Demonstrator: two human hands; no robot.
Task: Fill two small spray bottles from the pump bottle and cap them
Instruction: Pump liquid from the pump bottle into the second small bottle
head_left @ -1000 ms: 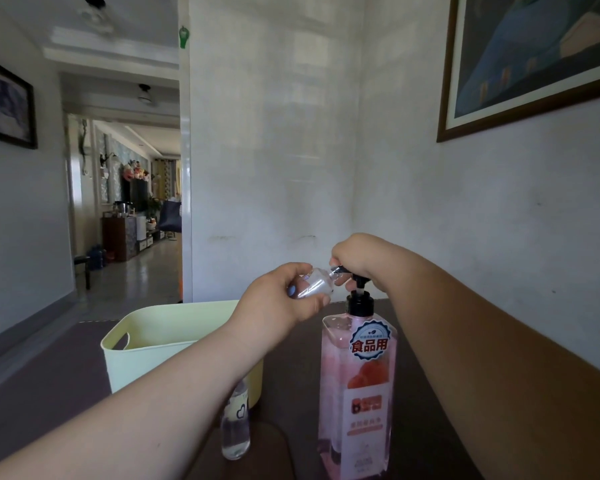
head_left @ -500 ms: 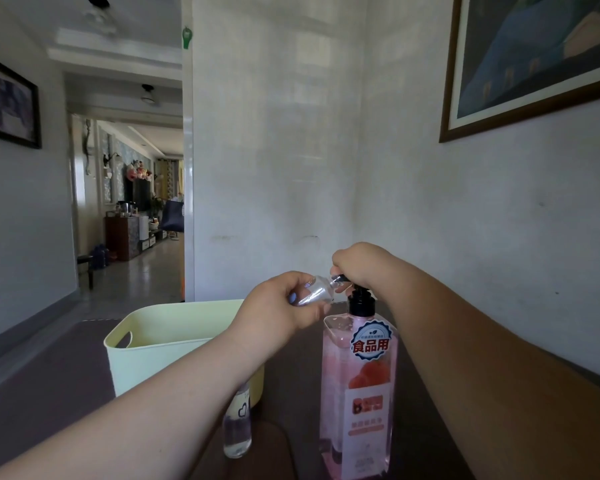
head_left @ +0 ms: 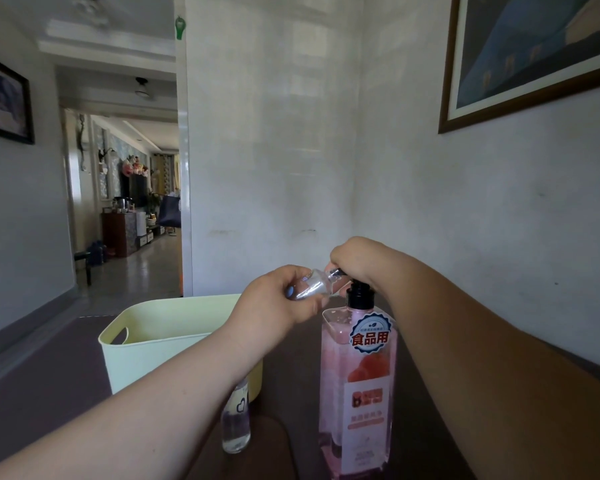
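- A pale wall fills the middle and right of the frame, with a framed picture (head_left: 534, 53) at the upper right and an open doorway at the left looking down a hallway toward distant furniture.
- A dark table (head_left: 66, 368) runs across the bottom of the frame.
- A pale yellow-green tub (head_left: 146, 344) with a cut-out handle stands on the table at lower centre-left, partly hidden behind the left forearm.
- A tall pump bottle (head_left: 357, 393), clear with pink liquid and a round blue-and-red label near its shoulder, stands upright at lower centre-right; its black collar shows just under the right hand.
- The right hand (head_left: 357, 261) is closed down over the pump head, covering it; only the black nozzle tip pokes out toward the left.
- The left hand (head_left: 274, 299) is clamped around a small clear spray bottle (head_left: 314, 287), held tilted almost on its side in the middle of the frame, its open mouth touching or just at the nozzle tip.
- How much liquid that small bottle holds cannot be told.
- A second small spray bottle (head_left: 236, 424), clear with a heart outline on it, stands upright on the table at bottom centre, just in front of the tub and left of the pump bottle; its top is hidden by the left forearm.
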